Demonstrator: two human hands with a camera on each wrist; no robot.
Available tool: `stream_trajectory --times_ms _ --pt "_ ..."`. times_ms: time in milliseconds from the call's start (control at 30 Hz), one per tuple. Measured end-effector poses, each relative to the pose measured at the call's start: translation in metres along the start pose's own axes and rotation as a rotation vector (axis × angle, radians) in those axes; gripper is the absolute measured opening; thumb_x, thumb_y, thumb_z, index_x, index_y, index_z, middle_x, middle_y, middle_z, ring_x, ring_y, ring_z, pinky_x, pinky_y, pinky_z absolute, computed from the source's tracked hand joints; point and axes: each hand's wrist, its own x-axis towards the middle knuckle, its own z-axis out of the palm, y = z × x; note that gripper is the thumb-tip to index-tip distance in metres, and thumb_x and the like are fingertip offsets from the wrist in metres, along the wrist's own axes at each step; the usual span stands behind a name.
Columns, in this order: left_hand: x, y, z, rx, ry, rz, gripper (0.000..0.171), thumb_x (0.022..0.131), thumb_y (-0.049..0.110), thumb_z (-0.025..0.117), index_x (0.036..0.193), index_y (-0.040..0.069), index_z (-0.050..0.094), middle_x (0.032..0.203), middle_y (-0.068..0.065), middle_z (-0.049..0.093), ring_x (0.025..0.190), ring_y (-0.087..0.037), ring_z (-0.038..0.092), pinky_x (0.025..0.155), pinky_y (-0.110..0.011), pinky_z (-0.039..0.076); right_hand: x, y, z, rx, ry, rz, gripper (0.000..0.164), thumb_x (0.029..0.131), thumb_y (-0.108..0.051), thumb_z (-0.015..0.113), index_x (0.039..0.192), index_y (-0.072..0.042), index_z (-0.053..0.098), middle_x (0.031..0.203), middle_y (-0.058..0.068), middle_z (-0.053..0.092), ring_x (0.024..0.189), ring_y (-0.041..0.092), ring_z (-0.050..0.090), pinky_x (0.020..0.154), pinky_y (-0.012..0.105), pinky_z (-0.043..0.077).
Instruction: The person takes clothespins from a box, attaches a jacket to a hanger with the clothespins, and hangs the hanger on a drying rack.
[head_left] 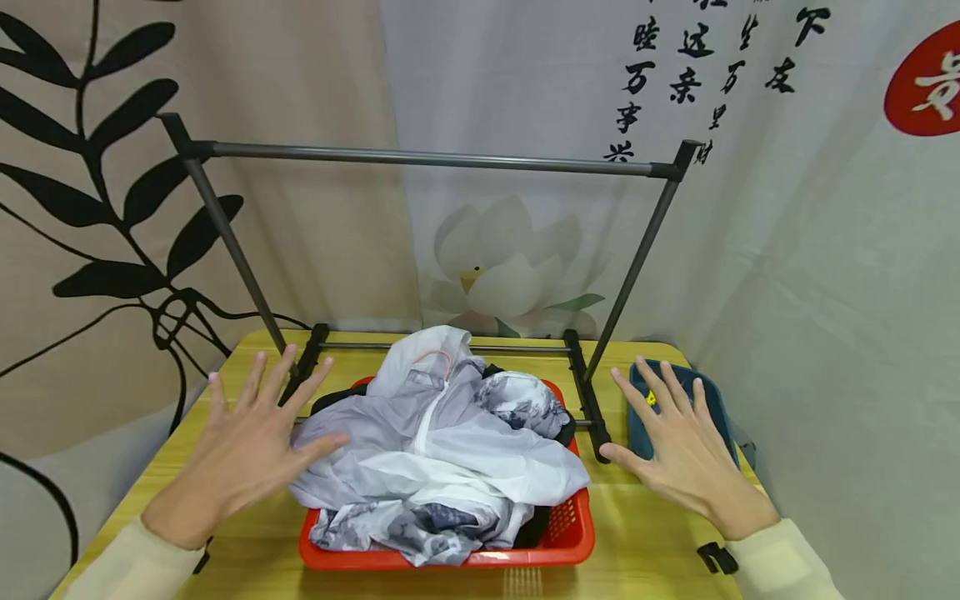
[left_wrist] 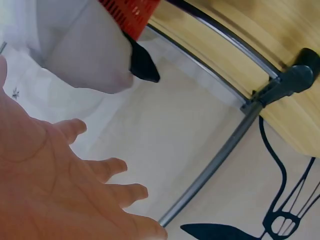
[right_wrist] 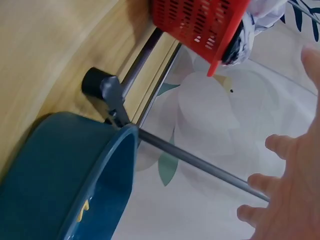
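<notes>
Both hands hover with fingers spread, one on either side of a red basket (head_left: 581,533) heaped with clothes. My left hand (head_left: 251,450) is left of the pile, its thumb overlapping the edge of a pale grey zip jacket (head_left: 480,433) in the head view. On the other side, my right hand (head_left: 678,450) overlaps a dark blue bin (head_left: 720,408) in that view and holds nothing. White and grey patterned cloth (head_left: 442,533) hangs over the basket's front rim. Dark fabric shows under the jacket at the sides.
Behind the basket a grey metal rack (head_left: 435,157) stands on the wooden table (head_left: 630,533), with slanted side posts and dark feet (head_left: 588,400). Something yellow (right_wrist: 84,210) lies inside the bin. A printed curtain (head_left: 315,208) hangs behind the table.
</notes>
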Motion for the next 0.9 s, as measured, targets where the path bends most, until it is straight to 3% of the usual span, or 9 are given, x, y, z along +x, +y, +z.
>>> stream_trajectory --times_ms 400,667,900 --pt "-0.002 0.020 0.000 -0.030 -0.008 0.026 0.103 0.105 0.088 0.059 0.187 0.043 0.018 0.197 -0.021 0.009 0.177 -0.064 0.014 0.128 -0.099 -0.001 0.005 -0.019 -0.005 0.041 0.006 -0.057 0.099 0.104 -0.069 0.076 0.185 -0.034 0.032 0.192 0.016 0.033 0.176 0.057 0.030 0.134 0.090 0.023" --pt "-0.002 0.027 0.001 -0.042 0.038 0.074 0.095 0.106 0.086 0.060 0.184 0.042 0.031 0.194 -0.021 0.025 0.174 -0.061 0.028 0.129 -0.098 0.011 0.010 -0.039 -0.004 0.078 0.013 -0.103 0.094 0.107 -0.066 0.075 0.185 -0.036 0.033 0.186 0.016 0.043 0.173 0.054 0.037 0.136 0.084 0.027" --pt "0.000 0.030 0.000 -0.031 0.061 0.119 0.088 0.108 0.082 0.061 0.180 0.036 0.044 0.188 -0.022 0.037 0.164 -0.062 0.046 0.130 -0.092 0.026 0.016 -0.055 -0.001 0.120 0.017 -0.156 0.084 0.110 -0.060 0.074 0.182 -0.032 0.041 0.183 0.014 0.049 0.165 0.050 0.050 0.128 0.081 0.043"
